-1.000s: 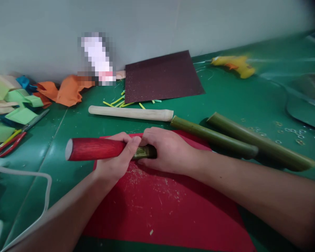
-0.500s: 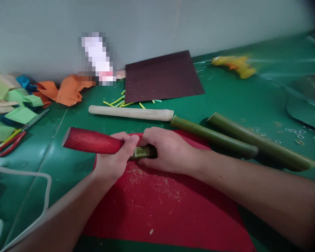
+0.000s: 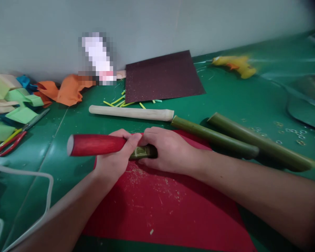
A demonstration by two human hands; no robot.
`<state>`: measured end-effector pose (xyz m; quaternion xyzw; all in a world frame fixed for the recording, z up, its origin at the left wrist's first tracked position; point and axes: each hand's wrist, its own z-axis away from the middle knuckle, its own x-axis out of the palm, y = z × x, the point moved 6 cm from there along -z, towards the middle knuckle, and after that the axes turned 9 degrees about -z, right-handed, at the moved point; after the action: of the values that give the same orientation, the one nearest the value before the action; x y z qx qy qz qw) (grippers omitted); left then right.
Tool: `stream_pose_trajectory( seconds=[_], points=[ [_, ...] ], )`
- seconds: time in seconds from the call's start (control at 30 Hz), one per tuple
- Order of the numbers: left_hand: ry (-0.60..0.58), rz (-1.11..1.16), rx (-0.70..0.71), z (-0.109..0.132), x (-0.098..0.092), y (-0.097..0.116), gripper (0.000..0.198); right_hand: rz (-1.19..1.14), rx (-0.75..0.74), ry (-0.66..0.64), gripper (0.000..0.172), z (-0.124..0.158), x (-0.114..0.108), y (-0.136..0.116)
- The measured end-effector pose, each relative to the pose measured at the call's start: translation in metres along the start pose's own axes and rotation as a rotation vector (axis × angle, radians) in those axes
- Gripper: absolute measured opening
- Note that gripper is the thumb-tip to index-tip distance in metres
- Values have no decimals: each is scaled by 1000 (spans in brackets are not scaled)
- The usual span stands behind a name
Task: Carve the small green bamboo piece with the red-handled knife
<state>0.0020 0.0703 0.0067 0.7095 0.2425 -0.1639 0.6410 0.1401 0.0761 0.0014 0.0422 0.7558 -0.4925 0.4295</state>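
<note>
My left hand (image 3: 118, 152) is closed around a carving tool with a thick red wooden handle (image 3: 94, 145). The handle points left and shows its pale round end; the working tip is hidden by my fingers. Under and beside my left thumb lies a green bamboo piece (image 3: 141, 152) with pale lines scratched in its surface. My right hand (image 3: 170, 148) grips the right part of this bamboo, its fingers wrapped round it. Both hands are nearly touching, above a red sheet (image 3: 157, 206) strewn with fine pale shavings.
Behind my hands lie a pale stick (image 3: 131, 112) and two green bamboo lengths (image 3: 215, 136) (image 3: 262, 143). A dark sheet (image 3: 162, 77) and a yellow glue gun (image 3: 236, 65) are farther back. Scissors (image 3: 12, 143), coloured paper (image 3: 21, 113) and a white cable (image 3: 48, 189) sit left.
The red handle has swung, its outer end moving slightly down and right, so its round end face shows more. My right hand and the bamboo are almost unmoved.
</note>
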Motion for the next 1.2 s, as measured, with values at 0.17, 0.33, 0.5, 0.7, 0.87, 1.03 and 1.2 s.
stream_pose_trajectory(
  seconds=[0.17, 0.33, 0.5, 0.7, 0.87, 1.03, 1.2],
  points=[
    [-3, 144, -15, -2, 0, 2, 37, -25, -1, 8, 23, 0, -1, 1],
    [-96, 100, 44, 0, 1, 8, 36, -22, 27, 2, 21, 1, 0, 2],
    [-175, 43, 105, 2, 2, 8, 33, -4, 9, 20, 21, 0, 0, 2],
    [-172, 58, 102, 1, 5, 6, 31, 1, -6, 18, 22, 1, 0, 1],
    [-19, -20, 34, -4, 2, 3, 27, 10, -17, 11, 25, 0, 1, 0],
    [-68, 110, 33, -3, 2, 3, 37, -29, 1, 6, 22, 0, 0, 0],
    [-157, 112, 79, 0, 3, 6, 36, -13, 11, 4, 22, 0, 1, 1]
  ],
)
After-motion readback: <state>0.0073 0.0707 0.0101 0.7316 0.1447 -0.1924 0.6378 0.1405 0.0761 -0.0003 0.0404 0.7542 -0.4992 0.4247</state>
